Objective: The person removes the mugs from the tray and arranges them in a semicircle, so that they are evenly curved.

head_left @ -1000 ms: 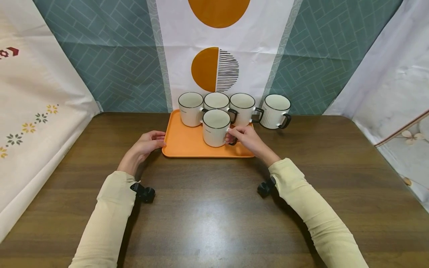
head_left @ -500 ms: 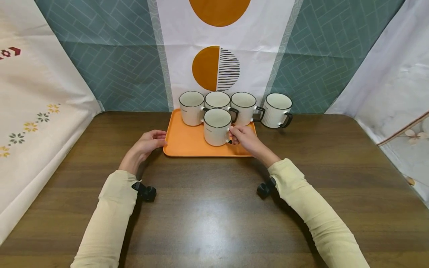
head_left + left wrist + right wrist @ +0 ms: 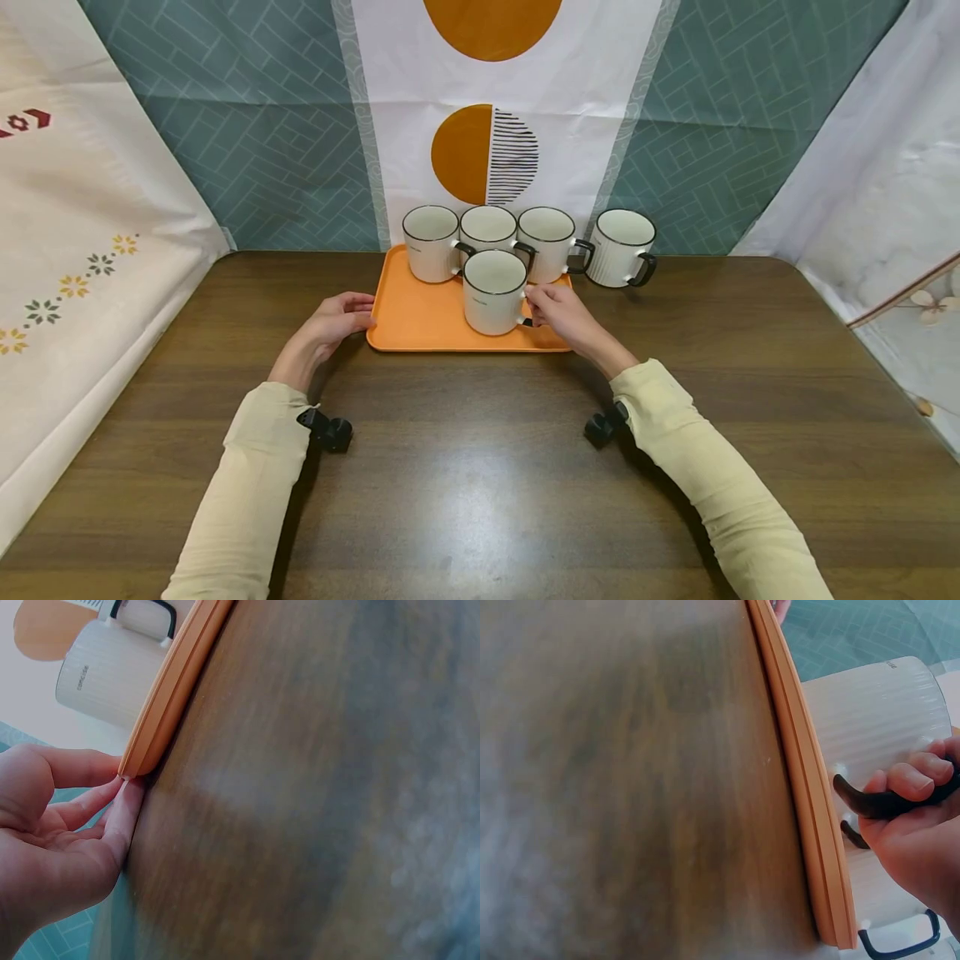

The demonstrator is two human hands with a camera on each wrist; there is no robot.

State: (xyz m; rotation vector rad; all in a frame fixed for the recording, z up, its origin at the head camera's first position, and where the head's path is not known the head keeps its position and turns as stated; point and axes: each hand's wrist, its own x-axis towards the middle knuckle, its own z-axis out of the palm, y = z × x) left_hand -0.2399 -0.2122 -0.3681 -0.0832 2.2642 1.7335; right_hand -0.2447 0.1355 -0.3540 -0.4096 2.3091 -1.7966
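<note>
Near the front of the orange tray [image 3: 408,321] stands a white mug [image 3: 491,304] with a black rim, upright. Fingers of my right hand [image 3: 558,312] are curled round its black handle [image 3: 885,804], seen close in the right wrist view. My left hand [image 3: 333,323] touches the tray's left edge, fingertips and thumb tip right at the rim; the left wrist view shows these fingers [image 3: 82,766] fairly straight. Behind the held mug, three like mugs form a row along the tray's back: a left mug [image 3: 431,246], a middle one partly hidden, and a right mug [image 3: 546,246].
Another white mug [image 3: 618,250] stands on the wooden table [image 3: 465,467], right of the tray at the back. A patterned cloth [image 3: 262,167] hangs behind the table, with pale cloths at both sides. Each sleeve carries a small black wrist camera [image 3: 326,429].
My right hand has shifted slightly right and nearer with the mug, which moves away from the back row. My left hand stays at the tray's left edge.
</note>
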